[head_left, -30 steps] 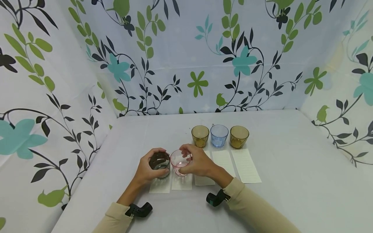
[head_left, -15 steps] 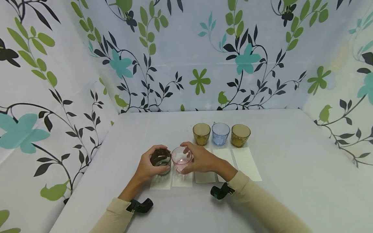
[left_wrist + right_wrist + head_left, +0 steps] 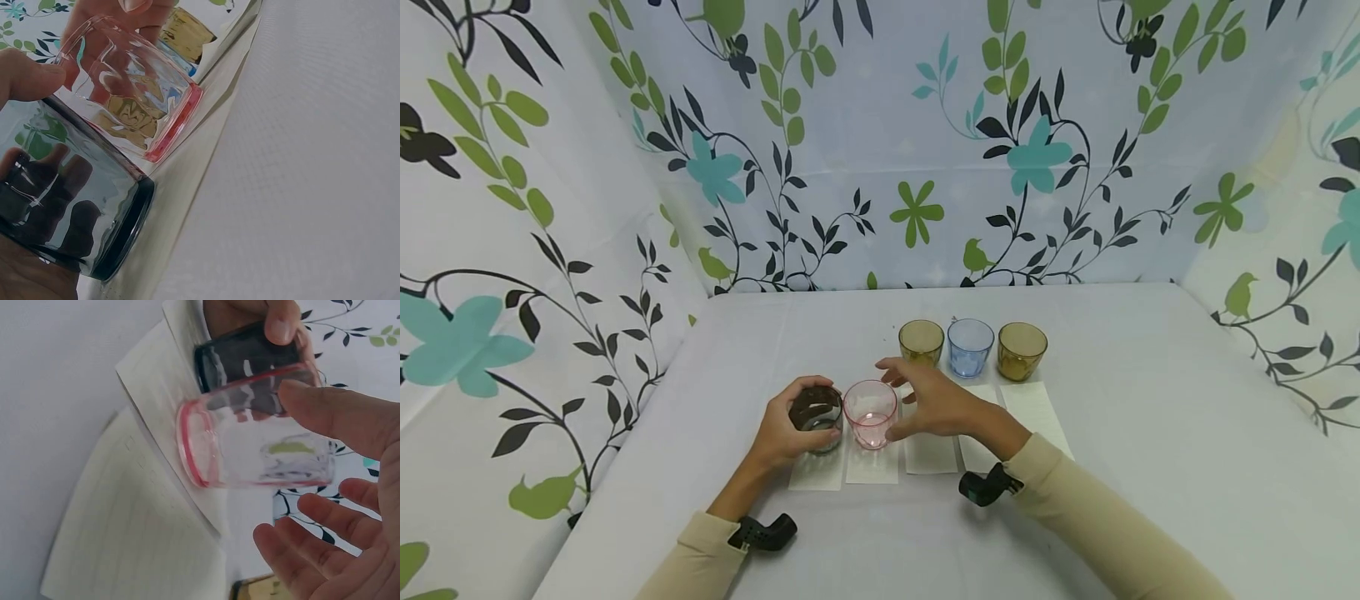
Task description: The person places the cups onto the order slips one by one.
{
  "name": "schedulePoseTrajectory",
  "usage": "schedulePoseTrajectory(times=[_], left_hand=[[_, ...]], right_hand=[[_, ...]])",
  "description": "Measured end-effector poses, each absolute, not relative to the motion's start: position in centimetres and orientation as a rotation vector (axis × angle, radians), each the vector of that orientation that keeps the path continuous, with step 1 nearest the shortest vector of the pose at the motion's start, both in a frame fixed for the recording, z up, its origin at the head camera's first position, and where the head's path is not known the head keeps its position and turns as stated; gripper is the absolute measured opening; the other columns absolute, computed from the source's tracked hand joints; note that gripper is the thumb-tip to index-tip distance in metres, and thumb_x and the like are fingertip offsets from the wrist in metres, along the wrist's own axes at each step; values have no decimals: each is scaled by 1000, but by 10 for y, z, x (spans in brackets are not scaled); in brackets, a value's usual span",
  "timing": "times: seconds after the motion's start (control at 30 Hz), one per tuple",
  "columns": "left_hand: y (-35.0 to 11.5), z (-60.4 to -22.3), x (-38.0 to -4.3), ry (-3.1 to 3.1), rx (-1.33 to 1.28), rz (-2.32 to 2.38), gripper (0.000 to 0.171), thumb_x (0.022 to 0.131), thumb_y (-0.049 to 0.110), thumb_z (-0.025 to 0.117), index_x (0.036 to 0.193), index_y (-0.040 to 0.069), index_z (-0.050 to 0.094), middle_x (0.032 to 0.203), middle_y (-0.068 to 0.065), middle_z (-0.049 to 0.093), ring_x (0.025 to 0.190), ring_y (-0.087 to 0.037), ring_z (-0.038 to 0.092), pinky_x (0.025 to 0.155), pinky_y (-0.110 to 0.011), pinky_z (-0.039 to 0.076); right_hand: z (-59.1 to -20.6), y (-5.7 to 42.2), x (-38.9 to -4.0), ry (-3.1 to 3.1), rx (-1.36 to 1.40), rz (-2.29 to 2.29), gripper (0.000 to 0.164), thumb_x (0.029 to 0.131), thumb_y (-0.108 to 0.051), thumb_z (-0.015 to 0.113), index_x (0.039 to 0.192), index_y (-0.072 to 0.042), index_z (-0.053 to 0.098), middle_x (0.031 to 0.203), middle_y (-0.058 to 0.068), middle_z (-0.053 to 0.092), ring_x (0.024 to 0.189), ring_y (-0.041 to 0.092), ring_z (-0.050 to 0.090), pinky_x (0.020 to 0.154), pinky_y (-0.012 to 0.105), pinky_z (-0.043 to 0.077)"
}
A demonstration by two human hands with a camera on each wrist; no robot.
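Observation:
My left hand [image 3: 781,429] grips a dark grey glass [image 3: 817,417], its fingers behind the glass and its thumb across the near side. Touching or nearly touching it on the right stands a pink-rimmed clear glass [image 3: 871,417], upright on a paper strip. In the head view my right hand [image 3: 943,404] is spread just right of the pink glass. The right wrist view shows its thumb [image 3: 337,412] beside the pink glass [image 3: 250,444] near the rim; whether it touches cannot be told. The other fingers are apart from the glass.
Behind the right hand stand an amber glass [image 3: 921,340], a blue glass [image 3: 970,346] and another amber glass [image 3: 1022,350] in a row. Several paper strips [image 3: 931,454] lie side by side on the white-covered table [image 3: 1150,467]. A patterned cloth [image 3: 850,150] hangs behind.
My right hand has let go of the pink glass, its fingers spreading and drawing back to the right. The left hand stays on the dark grey glass.

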State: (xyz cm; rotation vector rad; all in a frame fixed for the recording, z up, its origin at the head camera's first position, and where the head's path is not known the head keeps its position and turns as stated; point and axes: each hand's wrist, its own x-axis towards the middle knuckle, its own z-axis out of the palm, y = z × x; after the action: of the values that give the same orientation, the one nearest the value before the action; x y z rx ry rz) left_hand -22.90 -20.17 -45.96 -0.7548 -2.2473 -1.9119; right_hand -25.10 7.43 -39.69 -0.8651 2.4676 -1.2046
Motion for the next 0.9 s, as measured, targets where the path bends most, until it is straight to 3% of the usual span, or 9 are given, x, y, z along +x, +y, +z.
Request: schedulePoseTrajectory(times=[0.2,0.4,0.63,0.9], left_hand=[[-202,-461,-229,-2241,-760,-1925,66,73,-6,82,133,-6,53,123,-22,63,113,-37,64,101,-39,55],[-203,-461,-229,-2236,-763,-1919,66,73,-6,82,133,-4,54,123,-22,63,113,-38,64,101,-41,55],[-202,-460,-228,-2246,-761,-1929,68,74,-5,83,134,-9,51,124,-22,63,113,-38,63,101,-39,55],[-202,-460,-228,-2235,-758,-1948,68,73,-6,82,134,-10,51,123,-23,63,113,-34,64,101,-41,54]], right_hand=[[-389,88,-254,2541,-888,-1244,91,76,-11,86,154,-12,39,147,14,52,129,38,55,104,50,51],[-384,94,-262,2715,-912,-1180,87,78,-20,86,151,-10,42,151,7,50,139,28,47,113,52,42],[-378,97,-271,2790,-962,-1161,80,81,-18,85,148,-3,44,151,14,48,133,36,52,110,48,47],[-376,99,-282,2934,-980,-1084,79,83,-24,83,148,-3,45,153,18,43,146,35,34,118,56,33]])
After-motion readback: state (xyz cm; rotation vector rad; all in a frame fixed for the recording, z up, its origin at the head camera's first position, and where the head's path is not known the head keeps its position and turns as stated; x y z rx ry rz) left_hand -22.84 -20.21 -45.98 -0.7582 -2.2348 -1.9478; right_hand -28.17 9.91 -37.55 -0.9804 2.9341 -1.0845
